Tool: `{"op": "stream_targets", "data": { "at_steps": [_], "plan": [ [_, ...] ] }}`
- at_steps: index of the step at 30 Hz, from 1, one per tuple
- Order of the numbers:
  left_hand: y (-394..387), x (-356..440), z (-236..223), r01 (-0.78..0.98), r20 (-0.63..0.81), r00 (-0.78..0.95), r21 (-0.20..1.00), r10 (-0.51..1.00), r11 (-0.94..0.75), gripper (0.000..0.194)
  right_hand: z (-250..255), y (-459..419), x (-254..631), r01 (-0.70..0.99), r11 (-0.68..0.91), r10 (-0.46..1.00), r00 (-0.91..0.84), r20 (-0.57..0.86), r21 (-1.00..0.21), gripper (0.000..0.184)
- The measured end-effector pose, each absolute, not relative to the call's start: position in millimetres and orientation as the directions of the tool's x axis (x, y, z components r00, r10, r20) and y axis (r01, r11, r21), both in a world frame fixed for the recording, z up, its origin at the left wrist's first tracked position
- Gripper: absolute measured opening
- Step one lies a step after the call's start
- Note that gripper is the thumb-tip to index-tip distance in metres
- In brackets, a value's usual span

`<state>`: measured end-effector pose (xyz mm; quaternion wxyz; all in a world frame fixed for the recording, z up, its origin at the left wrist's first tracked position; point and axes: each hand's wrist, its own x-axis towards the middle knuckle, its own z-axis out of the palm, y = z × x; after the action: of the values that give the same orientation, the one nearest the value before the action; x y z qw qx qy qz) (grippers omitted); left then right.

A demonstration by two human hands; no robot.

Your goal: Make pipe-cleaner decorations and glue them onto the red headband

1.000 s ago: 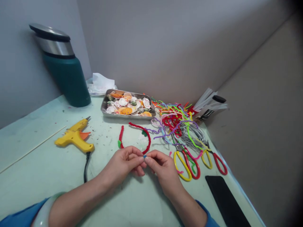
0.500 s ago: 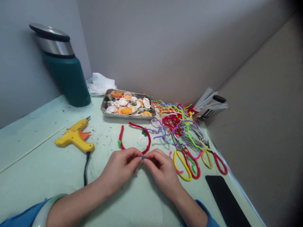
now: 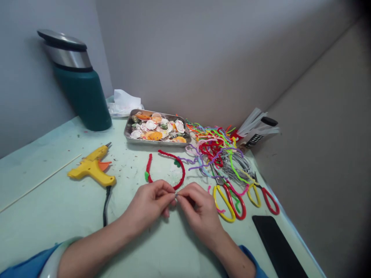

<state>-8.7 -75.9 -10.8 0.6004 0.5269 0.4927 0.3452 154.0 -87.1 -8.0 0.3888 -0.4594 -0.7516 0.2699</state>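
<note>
My left hand (image 3: 152, 200) and my right hand (image 3: 197, 206) meet fingertip to fingertip low over the pale green table (image 3: 58, 208). Both are closed in a pinch on one tiny piece between them, too small to name now. Just beyond the fingers lies a red pipe-cleaner hoop (image 3: 171, 164) with a green bit at its left end. To the right lie two pairs of scissors with yellow and red handles (image 3: 232, 199).
A yellow glue gun (image 3: 92, 170) with a black cord lies at the left, beside a thin wooden stick (image 3: 40, 182). Behind stand a metal tray of shells (image 3: 156, 129), a heap of coloured pipe cleaners (image 3: 217, 148), a green flask (image 3: 78, 87) and tissue. A black phone (image 3: 275, 247) lies front right.
The hands have closed in slightly; the small blue bit seen between the fingertips earlier is now hidden by them. Nothing else on the table moved.
</note>
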Motion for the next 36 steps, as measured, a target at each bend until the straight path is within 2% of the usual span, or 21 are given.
{"op": "stream_targets", "data": {
  "at_steps": [3,7,19,22,26,33,36],
  "plan": [
    [-73.1,-8.0,-10.3,-0.052,-0.319,0.336,0.933,0.886,0.355,0.022,-8.4,-88.2,151.6,0.405,0.391,0.92,-0.204,0.335,-0.827,0.016],
    [-74.8,-8.7,-7.5,-0.132,-0.351,0.385,0.894,0.853,0.428,0.025,-9.4,-89.2,149.3,0.309,0.362,0.932,-0.123,0.341,-0.879,0.012],
    [-74.8,-9.9,-3.7,-0.185,-0.313,0.415,0.891,0.854,0.416,0.022,-10.1,-87.8,149.1,0.275,0.373,0.928,-0.11,0.357,-0.886,0.01],
    [-76.0,-10.2,-2.4,-0.194,-0.282,0.434,0.898,0.856,0.394,0.02,-10.9,-87.6,149.0,0.218,0.331,0.944,-0.099,0.316,-0.918,0.01],
    [-77.2,-9.6,-0.3,-0.215,-0.234,0.443,0.909,0.865,0.356,0.02,-15.5,-86.8,148.2,0.051,0.209,0.974,-0.096,0.203,-0.977,0.011],
    [-75.7,-7.9,-2.9,-0.161,-0.287,0.392,0.914,0.874,0.372,0.022,-22.8,-87.2,142.8,-0.125,0.018,0.997,-0.076,0.028,-0.992,0.012],
    [-75.1,-8.3,-1.2,-0.13,-0.307,0.366,0.918,0.878,0.375,0.023,-21.9,-85.8,143.1,-0.112,-0.007,0.996,-0.093,0.004,-0.994,0.011]
  ]
}}
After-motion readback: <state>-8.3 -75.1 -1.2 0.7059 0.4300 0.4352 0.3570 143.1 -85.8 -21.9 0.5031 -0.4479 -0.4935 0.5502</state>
